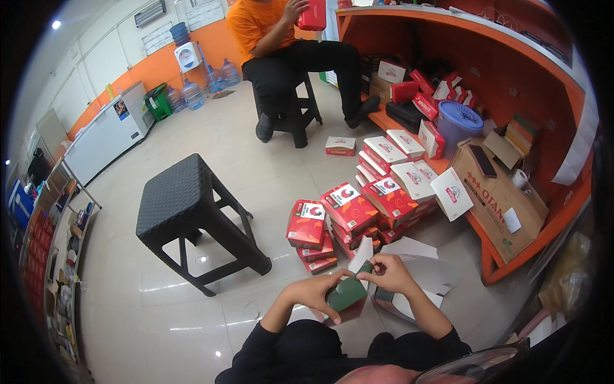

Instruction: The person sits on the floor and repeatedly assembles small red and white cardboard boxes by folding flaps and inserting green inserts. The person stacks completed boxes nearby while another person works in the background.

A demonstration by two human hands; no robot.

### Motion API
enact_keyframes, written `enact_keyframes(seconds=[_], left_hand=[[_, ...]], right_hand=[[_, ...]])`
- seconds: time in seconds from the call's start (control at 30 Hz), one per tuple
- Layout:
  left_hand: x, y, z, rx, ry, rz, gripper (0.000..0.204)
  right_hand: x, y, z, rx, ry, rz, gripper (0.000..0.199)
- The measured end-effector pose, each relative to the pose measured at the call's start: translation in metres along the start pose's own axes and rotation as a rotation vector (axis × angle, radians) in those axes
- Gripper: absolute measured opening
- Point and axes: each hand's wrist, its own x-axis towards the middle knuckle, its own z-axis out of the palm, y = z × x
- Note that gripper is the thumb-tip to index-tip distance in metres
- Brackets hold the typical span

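Low in front of me, my left hand [320,296] grips the side of a partly folded carton [346,292], its thumb along the near edge. The carton shows a green panel, with a white flap standing up at its far side. My right hand [393,275] pinches the carton's upper right corner, fingers curled. Just beyond lie stacks of red boxes [348,206] with white and orange printing. Beside my right hand, a pile of flat carton sheets [419,265] lies on the floor, partly behind my forearm.
A black stool [176,195] stands at left. Ahead, a person in an orange shirt [259,29] sits holding a red box [311,16]. White-topped boxes [416,179] line the orange desk [489,256] at right, which holds a lidded bucket [459,121] and a brown cardboard box [495,198].
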Motion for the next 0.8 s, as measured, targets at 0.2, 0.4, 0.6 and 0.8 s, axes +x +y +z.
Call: enact_keyframes(seconds=[0.2, 0.4, 0.6, 0.8], left_hand=[[-0.006, -0.033, 0.015, 0.308, 0.410, -0.048, 0.071], [-0.007, -0.041, 0.022, 0.117, 0.353, 0.008, 0.051], [-0.007, -0.037, 0.024, 0.093, 0.365, 0.102, 0.052], [-0.006, -0.041, 0.026, 0.080, 0.298, 0.098, 0.052]], right_hand=[[-0.010, 0.050, 0.022, 0.029, 0.291, 0.204, 0.032], [-0.009, 0.052, 0.028, 0.258, 0.188, 0.082, 0.015], [-0.014, 0.030, 0.038, 0.064, 0.203, 0.044, 0.017], [-0.018, 0.031, 0.048, 0.074, 0.064, 0.035, 0.019]])
